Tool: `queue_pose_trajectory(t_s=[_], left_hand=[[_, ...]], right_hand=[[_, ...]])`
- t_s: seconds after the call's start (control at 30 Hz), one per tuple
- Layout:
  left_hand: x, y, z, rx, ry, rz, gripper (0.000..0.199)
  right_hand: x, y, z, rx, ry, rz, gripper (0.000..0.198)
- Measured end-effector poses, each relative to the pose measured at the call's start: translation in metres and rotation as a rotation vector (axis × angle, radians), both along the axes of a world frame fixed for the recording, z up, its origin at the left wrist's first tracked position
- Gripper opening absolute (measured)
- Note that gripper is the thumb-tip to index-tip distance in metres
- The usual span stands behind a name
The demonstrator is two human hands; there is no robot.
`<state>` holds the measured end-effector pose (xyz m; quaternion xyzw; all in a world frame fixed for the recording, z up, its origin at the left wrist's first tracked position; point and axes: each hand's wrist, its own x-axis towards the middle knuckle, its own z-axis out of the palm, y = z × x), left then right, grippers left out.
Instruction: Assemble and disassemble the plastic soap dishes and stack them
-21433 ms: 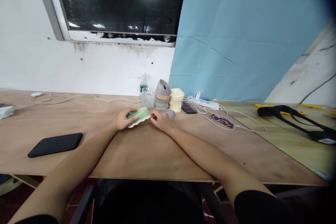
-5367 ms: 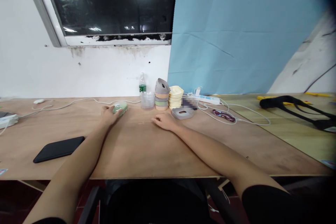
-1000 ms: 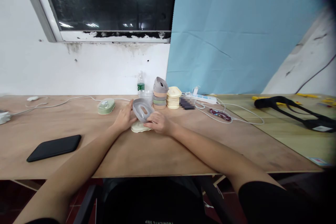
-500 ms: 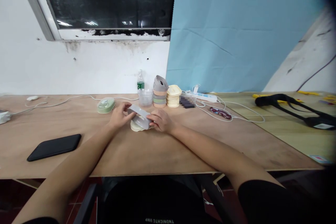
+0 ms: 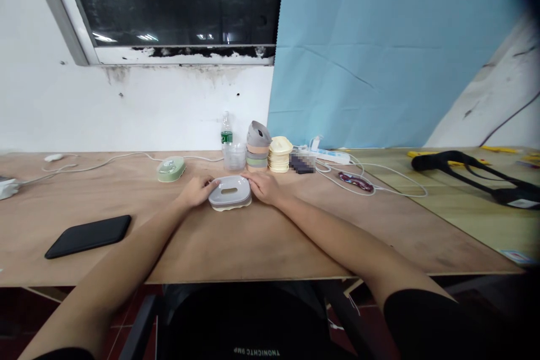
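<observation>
A grey plastic cover (image 5: pixel 240 191), rounded-rectangular with an oval slot in its top, lies flat on the table. Beneath it a cream wavy-edged piece (image 5: pixel 230 208) sticks out along the front. My left hand (image 5: pixel 198 190) holds the cover's left side, fingers curled and thumb at the rim. On the opposite side, my right hand (image 5: pixel 264 187) has its fingertips pressed to the back right edge. Behind stand a stack of grey, peach and green covers (image 5: pixel 257 149) and a stack of cream pieces (image 5: pixel 279 157).
Clear plastic cups (image 5: pixel 234 156) and a bottle (image 5: pixel 226 129) stand at the back. A green rounded box (image 5: pixel 171 169) sits left of my hands, a black phone (image 5: pixel 88 236) nearer me. White cables run to a power strip (image 5: pixel 333 156); a black strapped object (image 5: pixel 481 174) lies right.
The grey cover was tilted up between both hands over the cream piece; now it rests level on it. My hands have moved slightly apart to its sides.
</observation>
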<state>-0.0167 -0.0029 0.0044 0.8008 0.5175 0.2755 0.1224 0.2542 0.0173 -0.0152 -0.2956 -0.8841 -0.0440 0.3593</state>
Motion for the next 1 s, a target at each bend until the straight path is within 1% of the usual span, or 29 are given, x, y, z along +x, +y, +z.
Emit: queue_pose_trajectory(t_s=[0.13, 0.27, 0.43, 0.53, 0.77, 1.0], left_hand=[[-0.001, 0.002, -0.002, -0.031, -0.005, 0.001, 0.053], [0.002, 0.0, -0.004, -0.052, 0.082, -0.02, 0.051], [0.005, 0.001, -0.008, -0.047, 0.143, 0.042, 0.051], [0.005, 0.002, -0.009, -0.048, 0.138, 0.044, 0.051], [0.006, 0.004, -0.008, -0.115, 0.207, 0.081, 0.051], [0.003, 0.006, -0.01, -0.091, 0.175, 0.055, 0.051]], right_hand=[[0.0, 0.002, -0.001, -0.063, -0.044, -0.07, 0.04], [-0.001, 0.006, -0.002, -0.112, -0.097, -0.046, 0.04], [-0.001, 0.011, -0.003, -0.141, -0.135, -0.056, 0.041], [-0.001, 0.01, -0.002, -0.155, -0.137, -0.075, 0.04], [-0.003, 0.007, 0.0, -0.249, -0.156, -0.107, 0.038], [-0.004, 0.005, 0.001, -0.239, -0.142, -0.087, 0.038]])
